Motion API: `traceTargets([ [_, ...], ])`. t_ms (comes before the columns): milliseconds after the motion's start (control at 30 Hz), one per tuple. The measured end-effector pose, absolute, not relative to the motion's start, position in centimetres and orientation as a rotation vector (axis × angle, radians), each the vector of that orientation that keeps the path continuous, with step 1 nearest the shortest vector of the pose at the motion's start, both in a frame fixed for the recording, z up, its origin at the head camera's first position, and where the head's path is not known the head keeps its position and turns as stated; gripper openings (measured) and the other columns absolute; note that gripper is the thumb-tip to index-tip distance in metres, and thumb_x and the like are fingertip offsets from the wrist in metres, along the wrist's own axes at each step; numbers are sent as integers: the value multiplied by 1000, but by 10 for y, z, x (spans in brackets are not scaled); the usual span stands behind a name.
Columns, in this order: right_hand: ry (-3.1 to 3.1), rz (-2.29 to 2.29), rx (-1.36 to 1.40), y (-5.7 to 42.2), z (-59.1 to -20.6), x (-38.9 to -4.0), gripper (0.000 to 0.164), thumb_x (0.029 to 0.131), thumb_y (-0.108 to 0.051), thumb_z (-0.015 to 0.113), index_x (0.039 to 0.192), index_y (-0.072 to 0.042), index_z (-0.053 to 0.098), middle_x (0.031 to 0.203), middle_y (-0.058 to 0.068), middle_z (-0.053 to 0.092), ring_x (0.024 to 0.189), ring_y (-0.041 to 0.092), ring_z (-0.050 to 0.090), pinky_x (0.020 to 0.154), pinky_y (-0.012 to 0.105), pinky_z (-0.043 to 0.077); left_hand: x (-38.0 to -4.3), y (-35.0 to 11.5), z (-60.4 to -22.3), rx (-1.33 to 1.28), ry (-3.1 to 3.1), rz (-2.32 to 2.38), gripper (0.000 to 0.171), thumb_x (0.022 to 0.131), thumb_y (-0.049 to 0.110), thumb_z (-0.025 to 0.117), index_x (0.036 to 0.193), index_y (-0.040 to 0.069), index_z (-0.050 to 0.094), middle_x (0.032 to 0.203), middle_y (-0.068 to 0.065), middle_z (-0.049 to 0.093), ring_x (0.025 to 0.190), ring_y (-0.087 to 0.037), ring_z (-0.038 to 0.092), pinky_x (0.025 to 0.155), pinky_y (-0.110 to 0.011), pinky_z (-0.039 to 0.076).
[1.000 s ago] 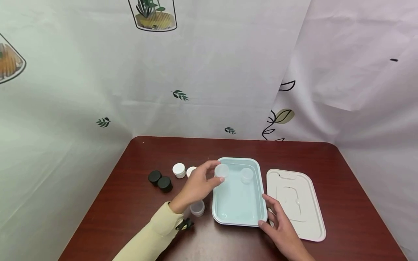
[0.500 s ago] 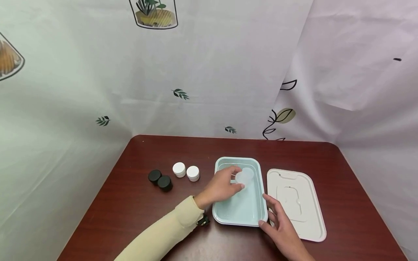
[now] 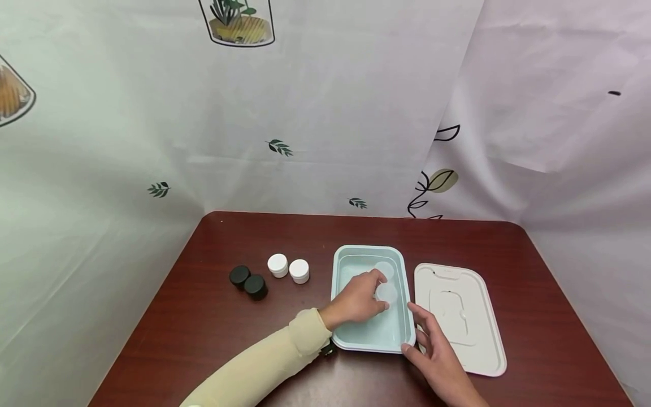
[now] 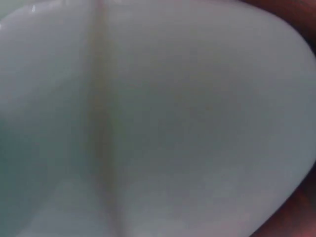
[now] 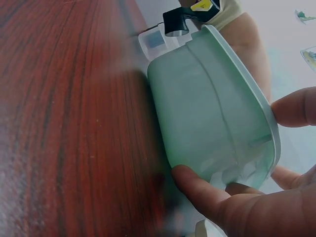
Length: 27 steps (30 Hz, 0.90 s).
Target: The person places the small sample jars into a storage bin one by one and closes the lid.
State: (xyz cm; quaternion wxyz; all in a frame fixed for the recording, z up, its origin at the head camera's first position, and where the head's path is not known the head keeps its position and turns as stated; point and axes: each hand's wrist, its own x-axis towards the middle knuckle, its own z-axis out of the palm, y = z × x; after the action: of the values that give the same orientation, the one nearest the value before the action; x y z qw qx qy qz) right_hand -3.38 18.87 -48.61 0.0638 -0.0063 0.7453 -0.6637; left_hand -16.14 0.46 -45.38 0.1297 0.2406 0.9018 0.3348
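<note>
My left hand reaches into the pale blue plastic box and holds a small translucent round jar between thumb and fingers, low inside it. Just behind sits a second translucent jar, near the box's right wall. At the front right corner my right hand grips the box. In the right wrist view its thumb touches the rim and its fingers lie along the outer wall. A blurred pale surface fills the left wrist view.
Left of the box stand two white-lidded jars and two black-lidded jars. A flat white lid lies to the right. Another clear jar shows beyond the box in the right wrist view. Patterned cloth hangs behind the table.
My left hand has moved right from over the box's left side, carrying the clear jar to a spot in front of the other one. The right hand has stayed at the corner.
</note>
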Motion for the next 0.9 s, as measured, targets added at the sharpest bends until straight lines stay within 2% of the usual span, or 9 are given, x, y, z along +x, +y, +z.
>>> traceTargets([
  [133, 2256, -2001, -27, 189, -486, -34, 72, 99, 0, 66, 161, -13, 31, 167, 25, 31, 149, 48, 38, 98, 25, 56, -160, 7, -456, 680, 2622, 955, 45, 91, 17, 84, 128, 7, 60, 101, -4, 67, 84, -9, 56, 78, -24, 50],
  [367, 2271, -2006, -54, 190, -485, -34, 71, 100, -1, 66, 161, -12, 31, 166, 24, 32, 144, 26, 50, 97, 23, 56, -162, 9, -459, 671, 2619, 976, 43, 94, 15, 81, 127, 5, 56, 90, 0, 59, 79, -10, 52, 72, -24, 46],
  [533, 2261, -2013, -51, 191, -486, -33, 71, 100, 0, 65, 161, -12, 31, 165, 25, 33, 143, 23, 51, 98, 24, 57, -162, 10, -462, 661, 2618, 984, 43, 94, 15, 81, 127, 4, 55, 87, 1, 54, 78, -11, 50, 72, -23, 45],
  [667, 2272, -2013, -53, 191, -487, -33, 71, 100, 1, 65, 161, -12, 31, 164, 25, 33, 143, 27, 51, 97, 24, 57, -162, 11, -461, 658, 2624, 977, 45, 94, 16, 81, 128, 3, 54, 90, -1, 55, 80, -13, 50, 73, -25, 46],
  [900, 2288, -2010, -56, 192, -488, -32, 71, 99, 2, 65, 161, -11, 31, 163, 27, 35, 141, 26, 53, 95, 20, 57, -154, -2, -448, 685, 2662, 1043, 47, 95, 26, 80, 130, 4, 57, 112, -10, 64, 98, -17, 60, 89, -29, 52],
])
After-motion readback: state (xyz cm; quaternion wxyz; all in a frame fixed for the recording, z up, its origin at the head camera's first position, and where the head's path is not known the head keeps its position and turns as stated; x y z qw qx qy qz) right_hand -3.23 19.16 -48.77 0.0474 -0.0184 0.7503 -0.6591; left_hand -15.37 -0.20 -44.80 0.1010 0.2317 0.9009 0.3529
